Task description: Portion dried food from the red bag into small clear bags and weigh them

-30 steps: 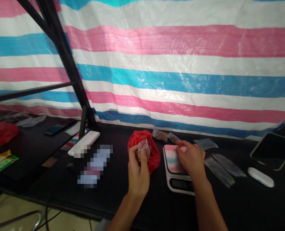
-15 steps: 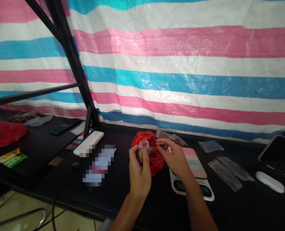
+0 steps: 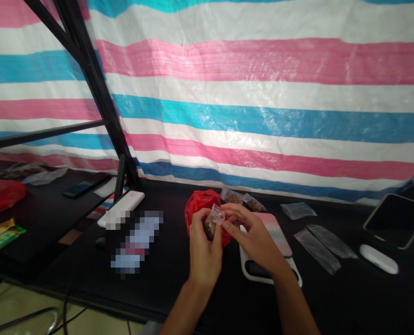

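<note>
A small clear plastic bag (image 3: 211, 228) with dark and yellowish bits in it is gripped in my left hand (image 3: 204, 251), its mouth pointing up. The fingers of my right hand (image 3: 247, 229) pinch the bag's upper right edge. Just behind the bag sits a red plastic bag (image 3: 197, 202), partly covered by my hands. Under my right hand and forearm lies a white kitchen scale (image 3: 259, 278) with a pinkish top plate (image 3: 275, 232); part of its front panel is hidden.
Two filled clear bags (image 3: 241, 197) lie at the back by the striped sheet. Flat clear bags (image 3: 318, 251), a white case (image 3: 378, 259) and a tablet-like device (image 3: 397, 221) are on the right. A white power bank (image 3: 130, 201) and a blurred-out phone (image 3: 137, 242) lie left.
My right hand has moved left onto the small bag and now pinches its upper edge. The bag's mouth has tilted right. The whole view has shifted slightly.
</note>
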`<state>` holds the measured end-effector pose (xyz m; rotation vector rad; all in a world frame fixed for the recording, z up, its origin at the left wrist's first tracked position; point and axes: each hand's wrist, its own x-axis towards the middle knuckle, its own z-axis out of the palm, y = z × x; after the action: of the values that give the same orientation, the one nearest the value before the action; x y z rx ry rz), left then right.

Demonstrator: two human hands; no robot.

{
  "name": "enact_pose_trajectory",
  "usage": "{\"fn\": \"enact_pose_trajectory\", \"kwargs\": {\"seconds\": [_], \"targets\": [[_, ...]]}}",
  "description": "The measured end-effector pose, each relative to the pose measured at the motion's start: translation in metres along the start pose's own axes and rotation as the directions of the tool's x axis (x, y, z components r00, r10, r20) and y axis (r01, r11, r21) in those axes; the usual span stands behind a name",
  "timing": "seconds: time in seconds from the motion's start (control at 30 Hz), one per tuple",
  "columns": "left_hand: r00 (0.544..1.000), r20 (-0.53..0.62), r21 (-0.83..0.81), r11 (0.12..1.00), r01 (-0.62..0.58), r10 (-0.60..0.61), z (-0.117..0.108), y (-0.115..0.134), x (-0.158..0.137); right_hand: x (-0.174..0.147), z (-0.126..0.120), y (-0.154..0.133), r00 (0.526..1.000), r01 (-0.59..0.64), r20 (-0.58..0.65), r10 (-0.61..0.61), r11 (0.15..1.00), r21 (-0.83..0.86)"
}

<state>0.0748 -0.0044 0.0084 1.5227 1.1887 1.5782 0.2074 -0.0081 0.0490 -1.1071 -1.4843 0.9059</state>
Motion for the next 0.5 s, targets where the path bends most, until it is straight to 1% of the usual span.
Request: {"fn": "enact_pose_trajectory", "kwargs": {"seconds": [0.1,0.17,0.23,0.3,0.37,0.43,0.5], "targets": [[1.0,0.005,-0.026,1.0,0.007,-0.007,0.007,0.004,-0.002,-0.003,-0.007,0.002,1.0,0.003,0.0,-0.003,1.0,0.01],[0.999,-0.001,-0.078,0.996,0.036,-0.037,0.014,0.01,-0.005,-0.004,-0.012,0.002,0.999,0.011,-0.048,-0.01,1.0,0.022],[0.995,-0.005,-0.182,0.978,0.1,-0.102,0.022,0.018,-0.008,-0.004,-0.015,0.002,0.994,0.013,-0.105,-0.007,0.999,0.049],[0.98,0.016,-0.319,0.928,0.191,-0.196,0.03,0.024,-0.011,-0.002,-0.016,0.003,0.99,-0.003,-0.139,0.013,0.997,0.077],[0.957,0.072,-0.405,0.869,0.285,-0.28,0.036,0.025,-0.012,0.001,-0.015,0.004,0.988,-0.024,-0.151,0.037,0.996,0.087],[0.931,0.108,-0.443,0.822,0.358,-0.348,0.038,0.022,-0.011,0.003,-0.012,0.006,0.988,-0.038,-0.147,0.05,0.995,0.088],[0.899,0.088,-0.475,0.775,0.417,-0.43,0.037,0.017,-0.009,0.004,-0.008,0.007,0.99,-0.045,-0.128,0.053,0.997,0.063]]}}
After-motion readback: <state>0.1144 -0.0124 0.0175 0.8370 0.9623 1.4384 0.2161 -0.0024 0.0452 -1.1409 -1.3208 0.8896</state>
